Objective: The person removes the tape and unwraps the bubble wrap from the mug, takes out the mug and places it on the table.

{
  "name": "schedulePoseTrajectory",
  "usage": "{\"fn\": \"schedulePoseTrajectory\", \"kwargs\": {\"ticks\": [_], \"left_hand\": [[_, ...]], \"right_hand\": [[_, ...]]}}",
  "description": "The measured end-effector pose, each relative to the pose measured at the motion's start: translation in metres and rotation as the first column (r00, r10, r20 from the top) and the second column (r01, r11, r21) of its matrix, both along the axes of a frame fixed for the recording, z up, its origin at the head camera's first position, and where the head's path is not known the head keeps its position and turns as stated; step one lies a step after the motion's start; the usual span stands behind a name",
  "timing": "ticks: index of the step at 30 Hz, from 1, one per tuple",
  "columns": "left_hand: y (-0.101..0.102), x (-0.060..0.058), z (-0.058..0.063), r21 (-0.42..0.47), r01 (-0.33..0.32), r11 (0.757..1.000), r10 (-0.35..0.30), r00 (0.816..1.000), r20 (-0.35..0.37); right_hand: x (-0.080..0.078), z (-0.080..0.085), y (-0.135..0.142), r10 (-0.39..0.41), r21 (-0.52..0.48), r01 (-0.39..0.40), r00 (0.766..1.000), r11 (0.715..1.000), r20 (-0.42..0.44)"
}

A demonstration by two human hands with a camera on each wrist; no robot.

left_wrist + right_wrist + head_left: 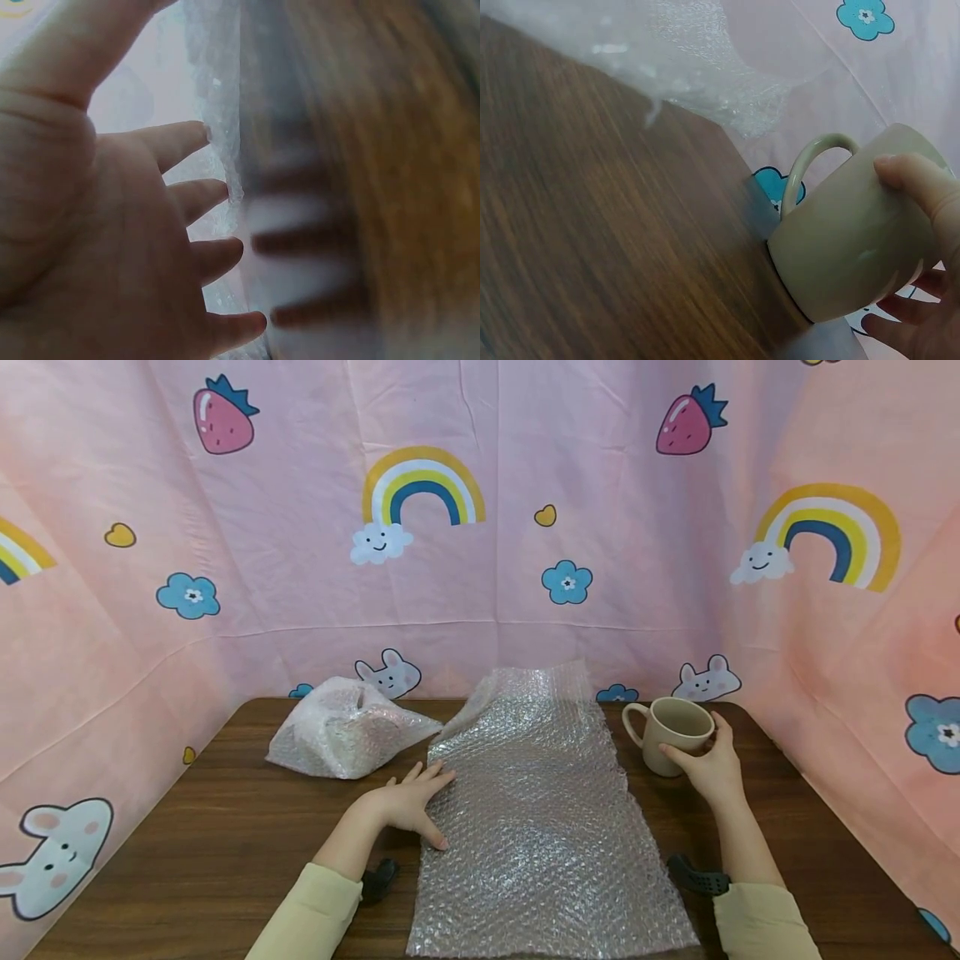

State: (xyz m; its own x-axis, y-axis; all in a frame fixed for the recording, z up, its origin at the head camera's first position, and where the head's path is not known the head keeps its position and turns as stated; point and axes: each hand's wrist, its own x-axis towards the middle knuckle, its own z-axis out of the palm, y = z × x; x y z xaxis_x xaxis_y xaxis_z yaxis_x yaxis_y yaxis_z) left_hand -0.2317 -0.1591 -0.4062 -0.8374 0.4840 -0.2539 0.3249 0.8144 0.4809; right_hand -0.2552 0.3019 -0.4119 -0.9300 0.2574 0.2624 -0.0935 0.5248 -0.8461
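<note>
A sheet of bubble wrap [532, 810] lies spread over the middle of the table, its far end curling up. My left hand [408, 802] has its fingers spread, touching the sheet's left edge; the left wrist view shows the fingertips [199, 133] by the wrap's edge. On the right, a beige mug [660, 743] stands upright on the table, its handle pointing left. My right hand [712, 768] grips the mug from its right side, thumb on the near face and fingers around the far side, as the right wrist view also shows.
A bundle wrapped in bubble wrap [345, 731] sits at the back left, its right tip beside the flat sheet. The dark wooden table [217, 835] is bordered by a pink patterned cloth [495, 585] at the back and both sides.
</note>
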Motion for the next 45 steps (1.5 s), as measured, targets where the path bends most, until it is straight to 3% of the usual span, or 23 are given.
{"fn": "schedulePoseTrajectory", "kwargs": {"ticks": [20, 29, 39, 45], "left_hand": [[-0.001, 0.002, 0.005, 0.054, -0.022, 0.998, 0.023, 0.999, -0.03], [-0.003, -0.001, 0.007, 0.071, -0.018, 0.997, 0.024, 0.996, -0.088], [-0.007, 0.001, 0.018, 0.208, -0.01, 0.978, 0.038, 0.991, -0.132], [-0.008, 0.002, 0.024, 0.235, -0.006, 0.972, 0.048, 0.983, -0.175]], "right_hand": [[0.003, 0.014, -0.003, -0.01, 0.056, 0.011, 1.0, 0.998, -0.015], [0.004, 0.022, -0.004, 0.013, 0.099, -0.01, 1.0, 0.995, -0.029], [0.01, 0.041, -0.012, 0.034, 0.118, -0.028, 0.998, 0.993, -0.045], [0.016, 0.054, -0.017, 0.042, 0.128, -0.036, 0.998, 0.991, -0.044]]}}
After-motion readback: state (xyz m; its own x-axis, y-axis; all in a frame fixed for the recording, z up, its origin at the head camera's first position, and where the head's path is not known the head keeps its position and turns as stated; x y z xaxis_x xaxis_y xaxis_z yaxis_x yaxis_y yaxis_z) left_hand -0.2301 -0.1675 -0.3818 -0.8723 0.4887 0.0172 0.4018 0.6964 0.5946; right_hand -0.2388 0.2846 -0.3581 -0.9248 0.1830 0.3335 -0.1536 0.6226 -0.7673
